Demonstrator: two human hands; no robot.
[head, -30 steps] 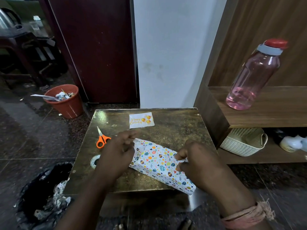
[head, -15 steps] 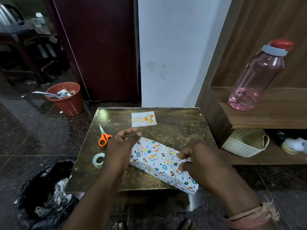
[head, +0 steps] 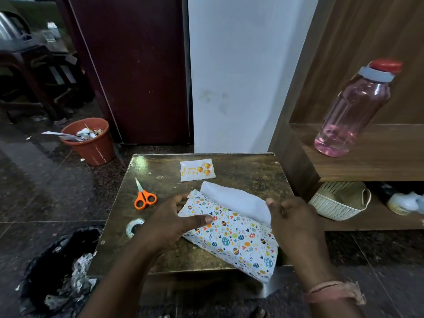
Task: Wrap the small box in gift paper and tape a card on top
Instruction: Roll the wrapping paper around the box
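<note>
right fingers (head: 278,206) pinch the paper flap (head: 234,199); left fingers (head: 202,220) spread, box hidden.

a dark speckled polished stone floor (head: 46,184) reflects dim light; behind stand a white plastered wall (head: 234,72), a maroon wooden door (head: 137,65) and a brown wooden shelf unit (head: 367,157).

Worktop (head: 241,171): dark, mottled, square.
Far edge: card (head: 197,169).
Left side: scissors (head: 144,195), tape roll (head: 134,227).
Centre to near-right corner: wrapped box (head: 231,232).
</note>
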